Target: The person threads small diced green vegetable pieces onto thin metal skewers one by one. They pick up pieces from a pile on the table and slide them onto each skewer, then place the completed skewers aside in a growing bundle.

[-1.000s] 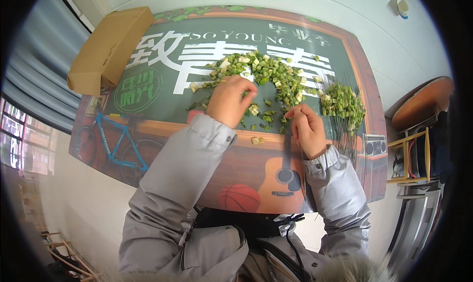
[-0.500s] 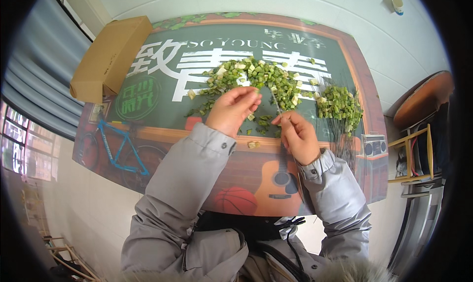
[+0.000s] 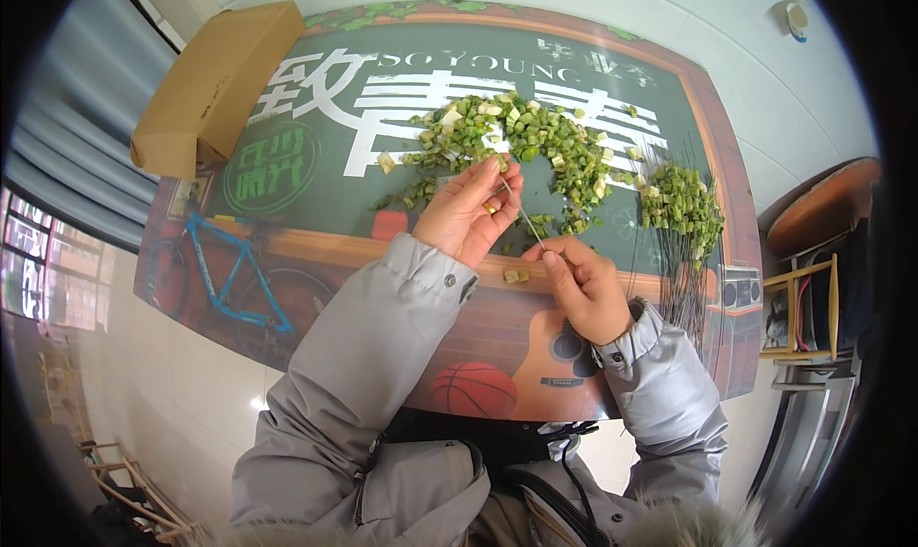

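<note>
Stick (image 3: 521,212) slants from right grip (image 3: 580,287) up to left grip (image 3: 469,208)

The stick's long axis runs up and leftward from the right grip, away from the body, to the left thumb and forefinger. A green piece (image 3: 502,164) is there, at the stick's far end and roughly in line with it, so the left grip is the nearer one. That grip pinches the piece; the right is clenched on the stick between thumb and forefinger. Fingers cover the meeting point, so whether the tip is inside the piece is hard to tell. Both are over the bench (image 3: 497,327), with the pile (image 3: 574,164) just beyond and the bunch of loaded sticks (image 3: 681,203) to its right.
</note>
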`<state>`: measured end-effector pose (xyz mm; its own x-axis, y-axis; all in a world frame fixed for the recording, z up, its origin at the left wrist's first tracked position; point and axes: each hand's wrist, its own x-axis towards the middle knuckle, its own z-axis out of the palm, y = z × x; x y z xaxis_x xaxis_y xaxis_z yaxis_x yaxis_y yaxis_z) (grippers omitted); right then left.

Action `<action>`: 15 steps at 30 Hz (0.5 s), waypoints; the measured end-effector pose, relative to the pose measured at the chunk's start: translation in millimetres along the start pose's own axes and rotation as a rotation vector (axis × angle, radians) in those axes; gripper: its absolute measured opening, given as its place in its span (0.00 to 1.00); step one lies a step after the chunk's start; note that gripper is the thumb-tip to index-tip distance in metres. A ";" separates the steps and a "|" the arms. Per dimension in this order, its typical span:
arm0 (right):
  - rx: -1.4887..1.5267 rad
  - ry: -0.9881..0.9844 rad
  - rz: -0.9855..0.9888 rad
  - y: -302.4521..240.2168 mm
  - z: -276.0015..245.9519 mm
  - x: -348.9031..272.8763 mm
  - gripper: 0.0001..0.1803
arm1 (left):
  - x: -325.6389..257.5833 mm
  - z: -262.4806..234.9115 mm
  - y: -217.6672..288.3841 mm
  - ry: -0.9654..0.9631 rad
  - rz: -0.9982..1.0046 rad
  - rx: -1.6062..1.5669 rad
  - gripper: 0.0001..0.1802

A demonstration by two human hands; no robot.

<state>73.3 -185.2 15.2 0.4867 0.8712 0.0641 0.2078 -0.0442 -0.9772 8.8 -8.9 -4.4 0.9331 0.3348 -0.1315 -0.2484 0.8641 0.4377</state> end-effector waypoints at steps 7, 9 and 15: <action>-0.097 0.027 0.004 5.3 -4.1 0.4 0.11 | 0.5 0.7 -1.4 -0.016 -0.014 -0.004 0.11; -0.100 0.025 -0.012 5.6 -4.1 0.6 0.11 | 0.2 1.2 -1.7 -0.017 -0.017 0.002 0.11; -0.120 0.046 -0.016 2.6 -2.9 0.1 0.11 | -0.3 1.5 -1.2 -0.025 -0.029 0.021 0.09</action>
<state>76.4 -186.7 13.3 0.5204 0.8489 0.0919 0.3147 -0.0906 -0.9449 9.2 -10.6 -3.5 0.9462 0.2997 -0.1223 -0.2155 0.8652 0.4528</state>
